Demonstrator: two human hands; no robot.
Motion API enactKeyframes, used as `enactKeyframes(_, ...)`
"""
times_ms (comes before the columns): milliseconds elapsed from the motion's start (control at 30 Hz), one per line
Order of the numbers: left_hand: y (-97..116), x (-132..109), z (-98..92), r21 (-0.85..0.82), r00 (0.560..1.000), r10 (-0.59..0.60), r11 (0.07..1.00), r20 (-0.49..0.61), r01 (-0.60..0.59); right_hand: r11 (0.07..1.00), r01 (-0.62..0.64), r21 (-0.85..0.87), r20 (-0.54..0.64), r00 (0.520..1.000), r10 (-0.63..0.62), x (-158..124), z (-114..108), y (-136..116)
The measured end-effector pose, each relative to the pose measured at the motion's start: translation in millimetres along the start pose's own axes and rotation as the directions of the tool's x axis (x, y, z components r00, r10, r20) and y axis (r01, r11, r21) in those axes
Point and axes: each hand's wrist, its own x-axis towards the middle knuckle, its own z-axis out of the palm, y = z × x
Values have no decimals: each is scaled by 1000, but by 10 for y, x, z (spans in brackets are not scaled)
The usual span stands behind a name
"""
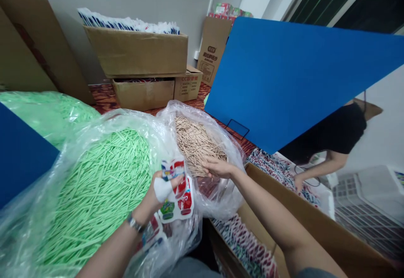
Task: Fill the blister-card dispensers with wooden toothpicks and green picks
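My left hand (162,189), with a white wrap at the thumb and a metal watch band at the wrist, is closed on flat printed packets (184,200) with red cola and green drink-cup pictures. More such packets lie below it on clear plastic. My right hand (219,168) reaches over the open clear bag of thin brown sticks (192,141), its fingertips together at the edge of the pile. Whether a stick is between them cannot be made out. Left of both hands, a large clear bag holds light green sticks (104,193).
Beside my right arm stands an open cardboard box (303,202) with rows of packets inside. A big blue panel (284,76) slants across the right. Behind it, a person in black (328,134) reaches toward more packets. Stacked cartons (139,52) stand against the wall.
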Motion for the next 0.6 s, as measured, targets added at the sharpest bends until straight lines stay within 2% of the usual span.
enactKeyframes(67, 100, 174, 62, -13, 996, 50, 999, 68, -50, 978, -43, 205, 170, 985, 7, -42, 75, -74)
enactKeyframes(133, 106, 265, 120, 12, 990, 51, 999, 135, -53, 901, -119, 417, 280, 960, -3, -66, 185, -93)
enactKeyframes(233, -27, 221, 165, 71, 977, 4, 997, 214, -19, 798, -169, 578, 296, 955, -12, -73, 413, -7)
enactKeyframes(333, -186, 66, 143, 107, 975, -54, 994, 217, 32, 808, -155, 568, 268, 963, -3, -69, 630, 108)
enactKeyframes(400, -243, -28, 94, 156, 981, -61, 987, 182, 32, 853, -137, 504, 279, 960, -10, -64, 695, 137)
enactKeyframes(467, -254, -97, 20, 195, 995, -23, 981, 92, 4, 852, -104, 512, 253, 967, -33, -48, 671, 121)
enactKeyframes(533, -238, -153, -72, 177, 998, 14, 984, -56, -4, 778, -58, 625, 141, 989, -39, -15, 585, 82)
enactKeyframes(600, -218, -214, -165, 115, 986, -3, 993, -169, 23, 689, -8, 724, 10, 1000, 1, 38, 491, 44)
